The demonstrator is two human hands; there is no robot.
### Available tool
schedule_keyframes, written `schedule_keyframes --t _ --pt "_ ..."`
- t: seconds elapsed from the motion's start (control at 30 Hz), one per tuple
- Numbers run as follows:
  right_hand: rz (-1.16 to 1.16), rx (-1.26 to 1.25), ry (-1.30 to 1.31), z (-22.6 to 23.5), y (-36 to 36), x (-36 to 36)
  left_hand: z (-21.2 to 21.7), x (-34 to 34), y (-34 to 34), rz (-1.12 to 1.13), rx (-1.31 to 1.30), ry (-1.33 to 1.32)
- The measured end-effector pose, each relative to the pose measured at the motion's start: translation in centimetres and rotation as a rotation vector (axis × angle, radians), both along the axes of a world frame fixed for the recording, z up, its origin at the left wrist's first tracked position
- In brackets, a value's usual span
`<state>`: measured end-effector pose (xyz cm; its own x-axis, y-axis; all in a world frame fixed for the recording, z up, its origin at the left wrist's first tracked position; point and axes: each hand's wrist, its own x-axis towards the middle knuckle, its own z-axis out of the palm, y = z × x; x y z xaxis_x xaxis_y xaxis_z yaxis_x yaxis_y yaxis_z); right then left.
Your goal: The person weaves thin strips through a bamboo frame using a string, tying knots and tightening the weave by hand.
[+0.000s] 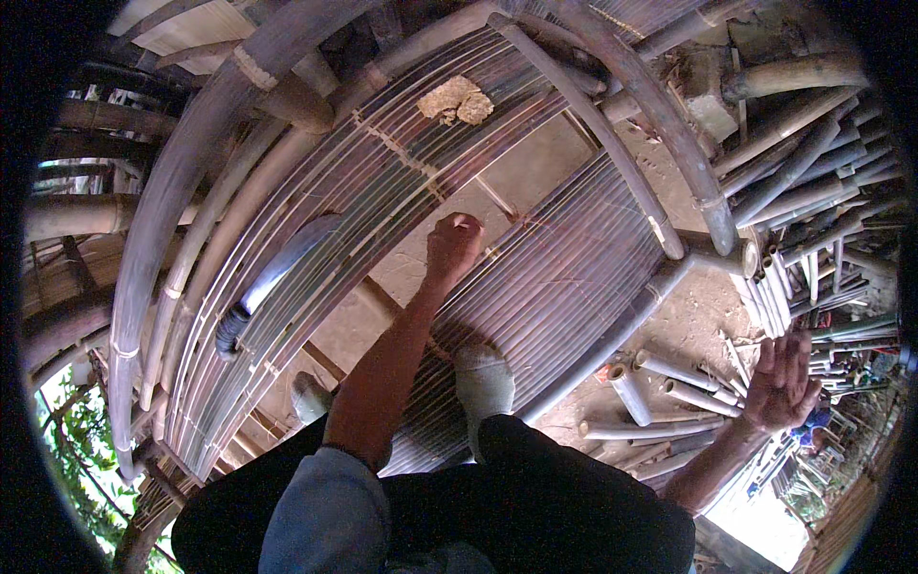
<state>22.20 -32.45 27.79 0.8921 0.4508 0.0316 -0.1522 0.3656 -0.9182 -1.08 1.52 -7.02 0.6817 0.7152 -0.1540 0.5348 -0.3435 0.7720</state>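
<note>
My left hand (453,245) is fisted on the bamboo slat panel (564,277) — what it pinches I cannot tell — my right hand (782,381) hangs spread above cut bamboo pieces (669,392).

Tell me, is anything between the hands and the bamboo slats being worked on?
Nothing visible. The left hand is closed right at the bamboo slats. The right hand is spread open off to the side, above cut bamboo pieces on the ground.

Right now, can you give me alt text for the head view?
The left hand is closed in a fist on thin slats of a bamboo lattice frame the person stands on in grey socks. The right hand is open, palm up, over cut bamboo pieces on dirt ground.
</note>
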Motion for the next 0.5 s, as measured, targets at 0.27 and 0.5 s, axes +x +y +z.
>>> schedule_keyframes --t 0.27,0.5 --pt "0.287 -0.554 -0.775 4.0 3.5 -3.8 22.9 5.4 -8.2 -0.371 0.129 -0.644" --pt "-0.121 -0.742 -1.103 2.9 6.8 -5.0 29.0 4.8 -13.4 -0.681 -0.618 -0.704"
